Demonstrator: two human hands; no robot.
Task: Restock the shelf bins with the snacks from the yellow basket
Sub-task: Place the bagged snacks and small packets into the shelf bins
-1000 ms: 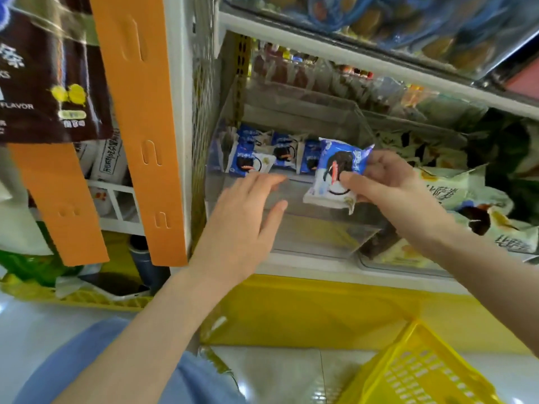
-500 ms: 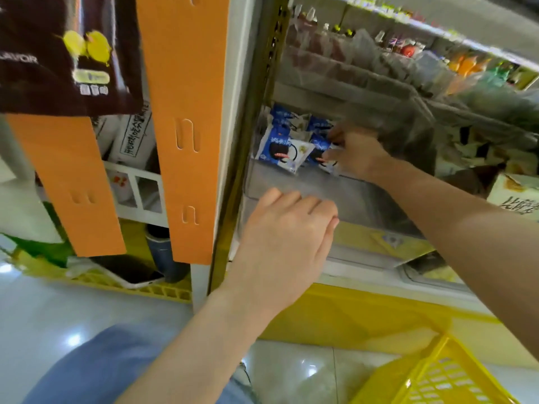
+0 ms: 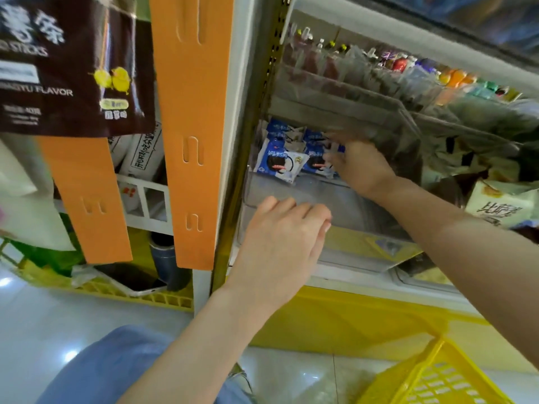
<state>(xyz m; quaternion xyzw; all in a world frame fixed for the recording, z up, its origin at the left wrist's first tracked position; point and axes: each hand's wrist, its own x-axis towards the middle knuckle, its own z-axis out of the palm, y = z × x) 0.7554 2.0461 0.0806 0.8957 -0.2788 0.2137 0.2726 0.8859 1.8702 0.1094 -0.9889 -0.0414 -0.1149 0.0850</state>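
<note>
Packs (image 3: 277, 160): blue and white, with a dark round biscuit printed on the front and white lettering above it.
Bin (image 3: 294, 195): clear, no tint.
Basket (image 3: 437, 380): bright yellow, walls a lattice of small slots.
Shelf base (image 3: 350, 322): plain yellow.
Hanging strips (image 3: 191, 126): flat orange.
Bag (image 3: 73, 68): dark brown, with white lettering and two yellow chicks.
Post (image 3: 262, 97): dull gold, with a column of dark punched holes.
Bottles (image 3: 408, 64): blurred; red, orange and green show.
Carton (image 3: 501, 208): cream-white, black characters.
Floor (image 3: 43, 330): pale grey, glossy, white glints.
Cloth (image 3: 110, 371): light blue.
Crate (image 3: 131, 297): yellow, slotted side.
</note>
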